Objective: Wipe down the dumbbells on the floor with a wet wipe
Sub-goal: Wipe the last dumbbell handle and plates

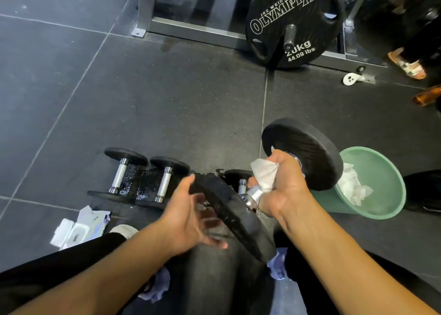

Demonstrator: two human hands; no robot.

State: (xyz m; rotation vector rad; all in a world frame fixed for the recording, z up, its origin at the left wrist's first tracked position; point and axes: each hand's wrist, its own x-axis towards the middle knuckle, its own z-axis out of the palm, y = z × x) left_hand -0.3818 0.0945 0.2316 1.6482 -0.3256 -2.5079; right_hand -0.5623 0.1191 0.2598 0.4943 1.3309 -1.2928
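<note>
A person holds one dumbbell (238,219) lifted clear of the floor (167,100) and tilted over their lap. The right hand (284,183) is clamped round its chrome handle, with a white wet wipe (266,174) bunched under the fingers. The left hand (188,217) is spread open, thumb at the rim of the nearer black head. Other dumbbells (119,174) lie in a row on the floor beyond. Wiping well likely means twisting the wipe fully round the handle while the left hand braces the head.

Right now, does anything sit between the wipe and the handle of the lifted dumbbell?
Nothing visible does. The right hand wraps the wipe straight onto the handle of the dumbbell; the left hand is at its near end.
</note>
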